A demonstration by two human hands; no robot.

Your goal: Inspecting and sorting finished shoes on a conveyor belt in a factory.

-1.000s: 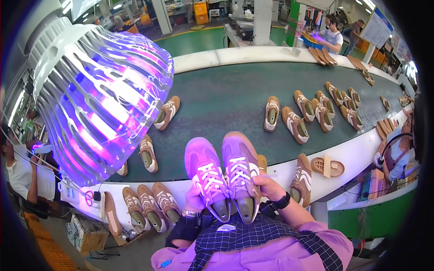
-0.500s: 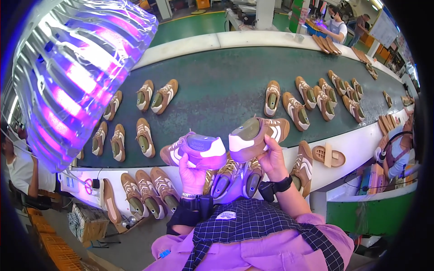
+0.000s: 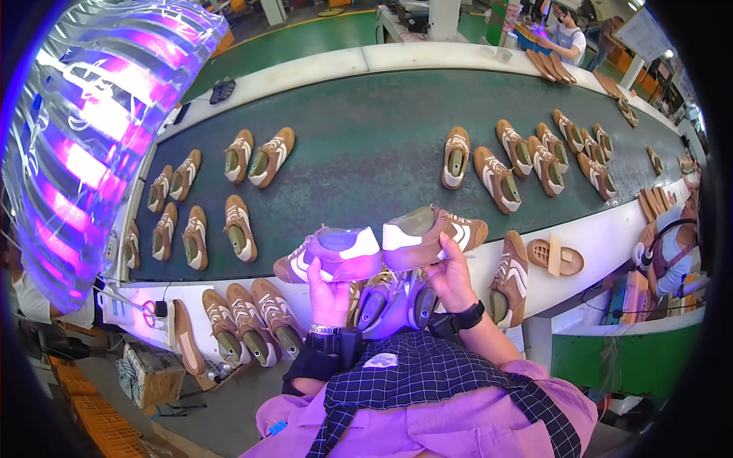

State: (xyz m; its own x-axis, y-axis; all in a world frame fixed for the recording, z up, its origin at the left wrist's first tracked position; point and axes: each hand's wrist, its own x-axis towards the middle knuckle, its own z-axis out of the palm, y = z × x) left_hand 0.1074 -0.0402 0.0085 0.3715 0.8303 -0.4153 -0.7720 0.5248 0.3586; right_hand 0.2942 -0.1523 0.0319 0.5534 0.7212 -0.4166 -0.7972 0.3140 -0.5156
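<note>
Head view: left hand (image 3: pixel 330 294) grips a suede-like brown sneaker (image 3: pixel 330 255) sideways, while right hand (image 3: pixel 450 276) clamps its mate (image 3: pixel 432 232) at three o'clock. Both hover over the white bench edge (image 3: pixel 611 229), heels apparently touching; the dark textured conveyor belt (image 3: pixel 366 137) lies at twelve o'clock.

Green conveyor belt (image 3: pixel 366 160) carries brown sneakers (image 3: pixel 456 157).

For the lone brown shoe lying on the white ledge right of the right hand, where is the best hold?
Probably grip the brown shoe across its narrow midfoot, coming from above. It lies sole down, opening up, lengthwise toward the person, with both flanks free; the sole piece beside it lies apart.
</note>
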